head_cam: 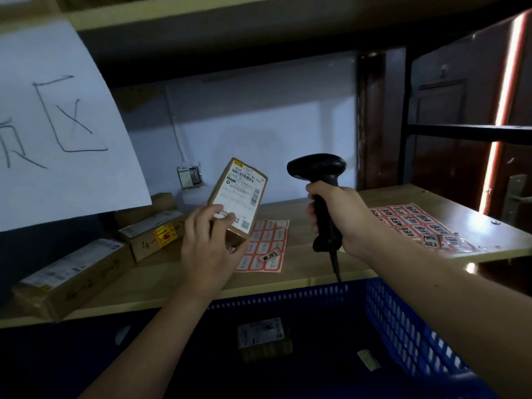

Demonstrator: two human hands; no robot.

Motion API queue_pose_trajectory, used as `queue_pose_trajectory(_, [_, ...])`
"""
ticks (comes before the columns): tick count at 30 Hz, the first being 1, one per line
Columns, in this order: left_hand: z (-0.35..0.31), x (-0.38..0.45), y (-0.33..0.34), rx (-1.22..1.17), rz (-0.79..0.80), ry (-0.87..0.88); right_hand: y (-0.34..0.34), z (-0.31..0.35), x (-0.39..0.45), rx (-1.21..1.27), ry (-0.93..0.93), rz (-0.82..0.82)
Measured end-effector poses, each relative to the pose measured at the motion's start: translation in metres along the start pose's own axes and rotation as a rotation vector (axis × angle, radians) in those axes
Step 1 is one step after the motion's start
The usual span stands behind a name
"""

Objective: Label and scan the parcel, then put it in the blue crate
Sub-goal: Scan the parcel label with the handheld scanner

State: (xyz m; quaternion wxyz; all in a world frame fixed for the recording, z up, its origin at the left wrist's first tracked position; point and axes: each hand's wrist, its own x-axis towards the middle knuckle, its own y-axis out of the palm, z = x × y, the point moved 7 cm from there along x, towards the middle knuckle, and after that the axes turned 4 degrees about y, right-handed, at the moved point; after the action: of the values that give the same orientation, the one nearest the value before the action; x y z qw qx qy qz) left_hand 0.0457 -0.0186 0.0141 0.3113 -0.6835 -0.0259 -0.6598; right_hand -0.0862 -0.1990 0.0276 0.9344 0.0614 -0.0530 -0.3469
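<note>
My left hand (208,243) holds a small cardboard parcel (239,194) tilted up above the wooden shelf, its white shipping label with barcodes facing me. My right hand (336,217) grips the handle of a black barcode scanner (316,171), upright, just right of the parcel, with its head turned toward the parcel. The scanner's cable hangs down toward the blue crate (403,318), which sits below the shelf's front edge. Inside the crate lies another small labelled parcel (263,336).
A sheet of red-bordered stickers (266,246) lies on the shelf (302,266) under the parcel, another sticker sheet (414,226) at the right. Several cardboard boxes (72,277) line the left of the shelf. A white paper sign (57,125) hangs at the upper left.
</note>
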Motion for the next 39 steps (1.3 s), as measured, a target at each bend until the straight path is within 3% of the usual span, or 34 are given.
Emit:
queue_pose_trajectory(12, [-0.006, -0.004, 0.0, 0.017, -0.072, 0.101, 0.06, -0.007, -0.023, 0.275, 0.117, 0.153])
queue_pose_trajectory(39, [0.001, -0.006, 0.004, 0.035, -0.098, 0.074, 0.073, -0.004, -0.03, 0.281, 0.117, 0.177])
